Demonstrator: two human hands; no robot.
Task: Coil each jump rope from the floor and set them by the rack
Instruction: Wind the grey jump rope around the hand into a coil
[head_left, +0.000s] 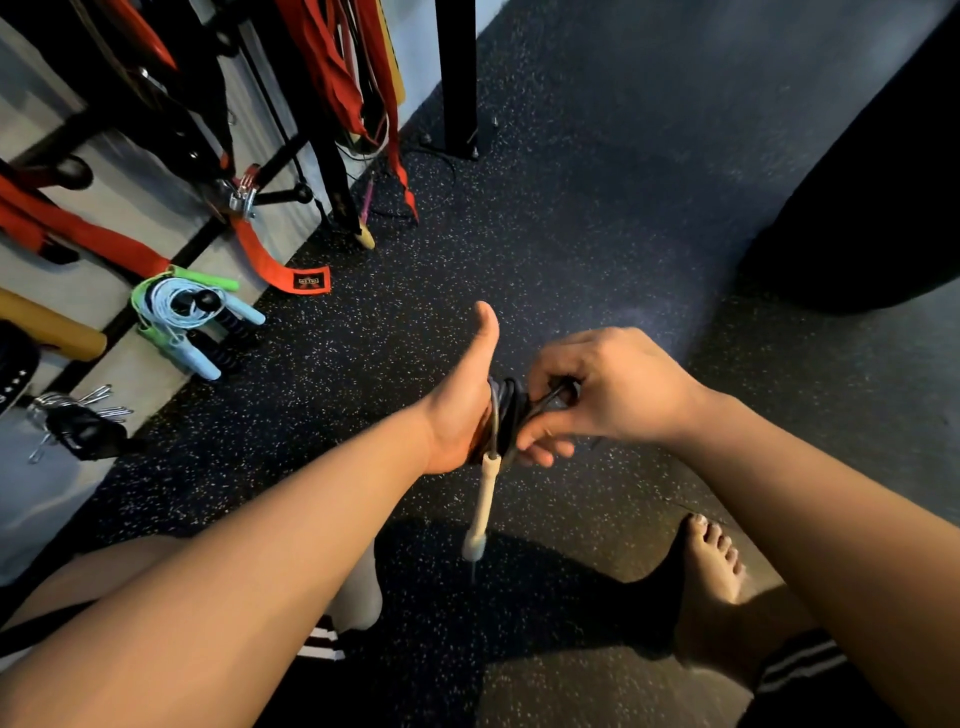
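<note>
A black jump rope (505, 415) is wound in several loops round my left hand (462, 400), whose thumb points up. One cream handle (484, 506) of the rope hangs down below that hand. My right hand (597, 389) pinches the rope's free end right beside the coil. Two coiled ropes lie by the black rack (332, 171) at the left: a green one (200, 278) and a light blue one (208, 322). Another thin rope with a pink handle (368, 200) lies near the rack's foot.
Red and orange straps (280, 265) hang from the rack onto the speckled rubber floor (597, 208). A black upright post (460, 78) stands at the back. A large dark bag (872, 197) is at the right. My bare foot (711, 577) is below. Metal clips (78, 410) lie at far left.
</note>
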